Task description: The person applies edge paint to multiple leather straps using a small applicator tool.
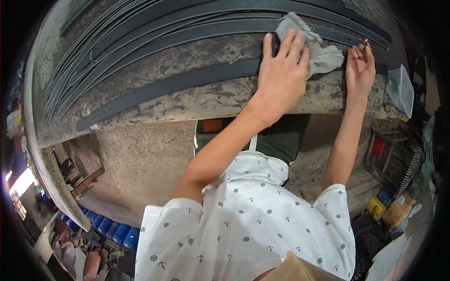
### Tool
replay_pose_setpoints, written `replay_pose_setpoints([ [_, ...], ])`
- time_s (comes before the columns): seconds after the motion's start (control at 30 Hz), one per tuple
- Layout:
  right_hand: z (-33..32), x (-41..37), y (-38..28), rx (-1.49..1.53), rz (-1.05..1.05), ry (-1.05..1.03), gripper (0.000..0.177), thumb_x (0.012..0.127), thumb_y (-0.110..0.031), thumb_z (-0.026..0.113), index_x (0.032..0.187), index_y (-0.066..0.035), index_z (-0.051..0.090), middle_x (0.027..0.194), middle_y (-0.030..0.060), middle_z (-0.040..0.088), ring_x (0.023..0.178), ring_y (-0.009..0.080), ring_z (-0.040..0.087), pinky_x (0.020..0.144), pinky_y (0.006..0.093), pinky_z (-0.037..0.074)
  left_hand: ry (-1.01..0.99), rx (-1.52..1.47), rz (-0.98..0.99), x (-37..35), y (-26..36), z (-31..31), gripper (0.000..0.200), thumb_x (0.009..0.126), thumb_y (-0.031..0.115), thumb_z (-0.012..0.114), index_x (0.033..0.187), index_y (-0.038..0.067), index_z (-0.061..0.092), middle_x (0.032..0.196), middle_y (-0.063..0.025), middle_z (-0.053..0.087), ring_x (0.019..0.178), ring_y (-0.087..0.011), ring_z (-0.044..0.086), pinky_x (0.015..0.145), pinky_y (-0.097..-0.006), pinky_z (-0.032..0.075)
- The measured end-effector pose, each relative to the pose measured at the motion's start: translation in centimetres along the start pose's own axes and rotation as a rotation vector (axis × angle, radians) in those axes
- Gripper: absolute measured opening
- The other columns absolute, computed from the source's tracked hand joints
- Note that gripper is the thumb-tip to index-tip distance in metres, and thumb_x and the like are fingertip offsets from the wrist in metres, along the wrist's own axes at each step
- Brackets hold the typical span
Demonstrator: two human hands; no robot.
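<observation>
My left hand [283,77] lies on a grey cloth [323,56] with its fingers spread, pressing the cloth's left part near a dark belt strap [173,89]. The strap runs along the table's near edge and has small holes at its left end. My right hand [361,68] is at the strap's right part, its fingers curled around a small thin item with a pink-red tip [366,43]. What exactly this item is cannot be made out. Behind both hands, several dark straps with pale stitched edges [187,35] lie side by side.
The stained table [154,105] curves across the view. A clear plastic container [400,91] stands at its right edge. A rack [386,152], a yellow box [376,208] and a cardboard box [398,210] are lower right. Blue containers [112,229] and scraps [93,264] are lower left.
</observation>
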State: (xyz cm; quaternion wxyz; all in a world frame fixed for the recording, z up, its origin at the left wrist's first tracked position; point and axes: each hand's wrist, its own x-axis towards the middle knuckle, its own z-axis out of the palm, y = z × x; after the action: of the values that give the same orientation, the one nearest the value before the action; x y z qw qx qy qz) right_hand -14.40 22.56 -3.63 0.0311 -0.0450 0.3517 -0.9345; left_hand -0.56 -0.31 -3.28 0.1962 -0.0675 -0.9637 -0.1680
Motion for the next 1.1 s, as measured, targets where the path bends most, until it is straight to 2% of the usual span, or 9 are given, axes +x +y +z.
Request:
replay_pose_setpoints([
  [0.1, -0.6, 0.5, 0.1, 0.081, -0.004, 0.003, 0.014, 0.100, -0.004, 0.059, 0.109, 0.006, 0.059, 0.093, 0.0096, 0.057, 0.081, 0.0156, 0.047, 0.077, 0.0325, 0.045, -0.026, -0.014, 0.023, 1.0, -2.5, -2.9, 0.034, 0.075, 0.011, 0.067, 0.108, 0.011, 0.073, 0.130, -0.0128, 0.057, 0.127, -0.0294, 0.053, 0.109, -0.0590, 0.034],
  [0.2, -0.9, 0.0, 0.1, 0.088, -0.011, -0.004, 0.013, 0.101, -0.004, 0.059, 0.109, 0.005, 0.059, 0.093, 0.0095, 0.058, 0.081, 0.0158, 0.048, 0.077, 0.0328, 0.045, 0.107, 0.132, -0.158, -1.9, -10.8, -6.9, 0.028, 0.072, 0.009, 0.072, 0.099, 0.009, 0.074, 0.119, -0.0101, 0.064, 0.115, -0.0320, 0.057, 0.101, -0.0456, 0.043],
  [0.3, -0.4, -0.2, 0.1, 0.071, 0.007, -0.011, 0.012, 0.101, -0.004, 0.059, 0.109, 0.005, 0.060, 0.093, 0.0097, 0.058, 0.081, 0.0159, 0.048, 0.078, 0.0327, 0.046, 0.300, 0.331, -0.301, -4.1, -16.6, -10.0, 0.045, 0.075, 0.015, 0.076, 0.120, 0.008, 0.069, 0.113, -0.0149, 0.063, 0.107, -0.0341, 0.058, 0.101, -0.0488, 0.041],
  [0.43, -0.5, 0.3, 0.3, 0.027, 0.001, -0.043, 0.013, 0.101, -0.005, 0.060, 0.108, 0.005, 0.061, 0.092, 0.0100, 0.059, 0.081, 0.0153, 0.049, 0.078, 0.0327, 0.046, 0.617, 0.456, -0.342, -4.6, -12.0, -11.3, 0.041, 0.081, 0.011, 0.074, 0.121, 0.007, 0.068, 0.107, -0.0135, 0.064, 0.101, -0.0330, 0.059, 0.094, -0.0457, 0.046],
  [0.5, -0.5, 0.3, 0.3, 0.015, 0.003, -0.053, 0.013, 0.100, -0.005, 0.060, 0.108, 0.005, 0.061, 0.091, 0.0101, 0.059, 0.081, 0.0150, 0.049, 0.078, 0.0326, 0.046, 0.425, -0.045, -0.124, -4.4, -9.0, -10.4, 0.027, 0.082, 0.007, 0.072, 0.109, 0.005, 0.073, 0.100, -0.0110, 0.066, 0.096, -0.0304, 0.062, 0.086, -0.0407, 0.050],
  [0.57, -0.4, 0.3, 0.4, -0.016, -0.014, 0.006, 0.014, 0.100, -0.006, 0.060, 0.109, 0.005, 0.062, 0.091, 0.0100, 0.060, 0.080, 0.0144, 0.050, 0.078, 0.0324, 0.046, 0.193, -0.425, -0.298, -3.9, -7.3, -8.2, 0.016, 0.085, 0.005, 0.071, 0.100, 0.001, 0.075, 0.092, -0.0088, 0.069, 0.086, -0.0249, 0.066, 0.079, -0.0346, 0.052],
  [0.67, -0.3, 0.2, 0.5, -0.026, -0.027, 0.022, 0.014, 0.100, -0.006, 0.061, 0.109, 0.005, 0.062, 0.090, 0.0100, 0.060, 0.080, 0.0143, 0.050, 0.078, 0.0323, 0.047, 0.041, -0.276, -0.187, -3.5, -8.1, -7.2, 0.013, 0.083, 0.004, 0.073, 0.094, -0.001, 0.074, 0.094, -0.0107, 0.069, 0.083, -0.0264, 0.067, 0.074, -0.0333, 0.052],
  [0.87, -0.6, 0.3, 0.4, -0.025, -0.009, -0.011, 0.016, 0.100, -0.006, 0.062, 0.110, 0.006, 0.062, 0.090, 0.0097, 0.061, 0.080, 0.0143, 0.051, 0.079, 0.0322, 0.047, -0.026, -0.344, -0.229, -3.8, -9.3, -7.8, 0.010, 0.086, 0.004, 0.071, 0.094, -0.002, 0.073, 0.092, -0.0125, 0.066, 0.078, -0.0306, 0.065, 0.071, -0.0365, 0.050],
  [1.1, -0.3, 0.3, 0.5, -0.044, 0.003, -0.015, 0.016, 0.100, -0.007, 0.062, 0.109, 0.005, 0.064, 0.090, 0.0094, 0.061, 0.080, 0.0137, 0.052, 0.080, 0.0320, 0.049, 0.040, -0.244, -0.064, -3.8, -9.3, -7.3, 0.012, 0.089, 0.003, 0.069, 0.098, -0.004, 0.065, 0.104, -0.0156, 0.063, 0.079, -0.0335, 0.063, 0.073, -0.0374, 0.051],
])
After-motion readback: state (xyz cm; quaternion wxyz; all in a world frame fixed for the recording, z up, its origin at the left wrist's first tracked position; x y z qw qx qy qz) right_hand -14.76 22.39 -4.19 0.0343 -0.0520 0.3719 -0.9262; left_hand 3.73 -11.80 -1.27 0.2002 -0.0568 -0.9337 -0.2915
